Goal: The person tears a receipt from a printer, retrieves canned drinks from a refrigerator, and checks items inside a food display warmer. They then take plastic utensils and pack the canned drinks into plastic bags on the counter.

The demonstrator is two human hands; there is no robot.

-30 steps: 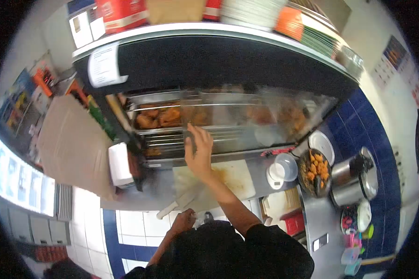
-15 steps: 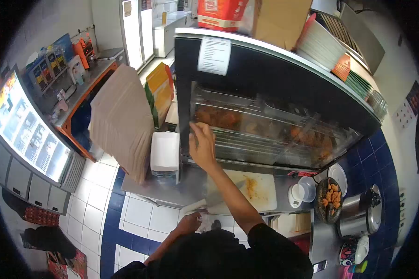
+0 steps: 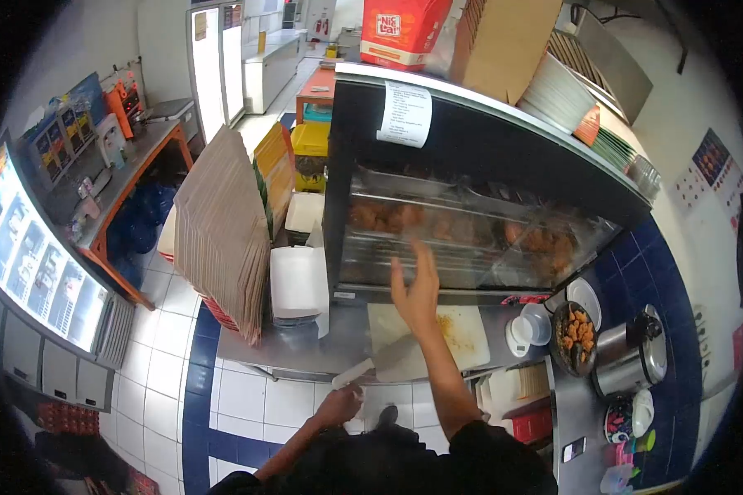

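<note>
My right hand [image 3: 417, 293] is raised in front of the glass-fronted food cabinet [image 3: 487, 173], its fingers apart and holding nothing. Behind the glass, trays hold browned fried pieces [image 3: 541, 239]. Below, my left hand [image 3: 338, 406] is curled near the counter's front edge; what lies in its fingers is too small to make out. Just above it is the pale handle of a knife [image 3: 352, 374], whose wide blade reaches over the stained white cutting board [image 3: 469, 340]. Whether the left hand touches the handle is unclear.
Left of the cabinet stand a white paper-lined box [image 3: 299, 280] and a tall cardboard stack [image 3: 223, 223]. To the right are a small scale [image 3: 518, 348], a clear tub [image 3: 537, 324], a dark bowl of fried pieces [image 3: 575, 334] and a metal pot [image 3: 627, 363].
The view has swung left. My right hand has moved from the cabinet's left edge to before its glass, fingers spread. The cabinet front, partly uncovered at first, now shows glass across it.
</note>
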